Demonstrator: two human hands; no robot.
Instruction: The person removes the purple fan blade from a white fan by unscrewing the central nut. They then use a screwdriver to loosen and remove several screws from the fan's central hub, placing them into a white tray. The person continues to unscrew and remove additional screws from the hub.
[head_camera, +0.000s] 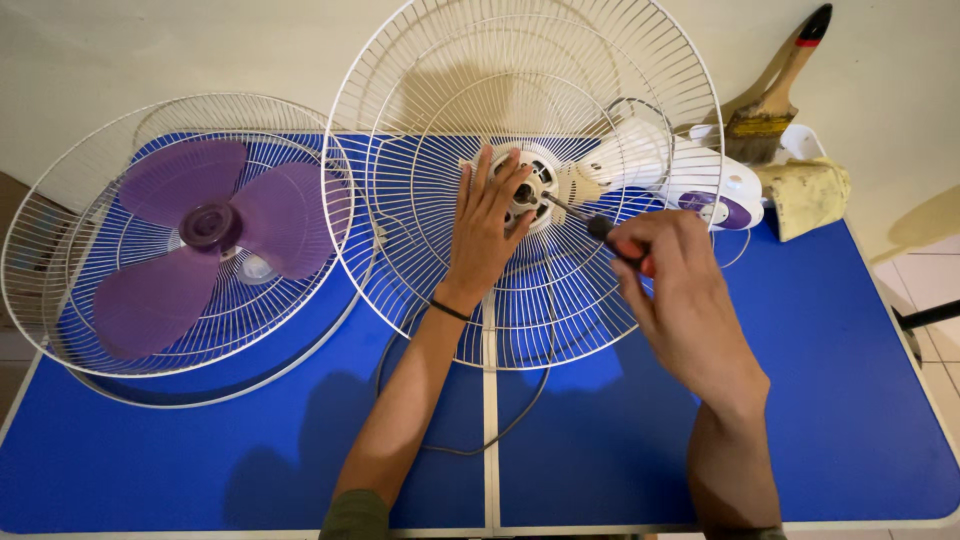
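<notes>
A white wire rear fan guard (640, 80) stands tilted on the fan's motor body (690, 175), which lies on the blue table (850, 400). My left hand (488, 225) lies flat on the guard's centre, fingers spread around the motor hub (527, 190). My right hand (680, 300) grips a screwdriver (580, 215) with a dark handle; its metal tip points at the hub. At the left lies the front guard (70, 250), with the purple three-blade fan blade (205, 240) resting inside it.
A paintbrush (775, 95) with a wooden handle and a yellowish cloth (810, 195) lie at the table's back right, by the wall. A grey power cord (520, 415) loops across the table between my forearms. Tiled floor shows at the right.
</notes>
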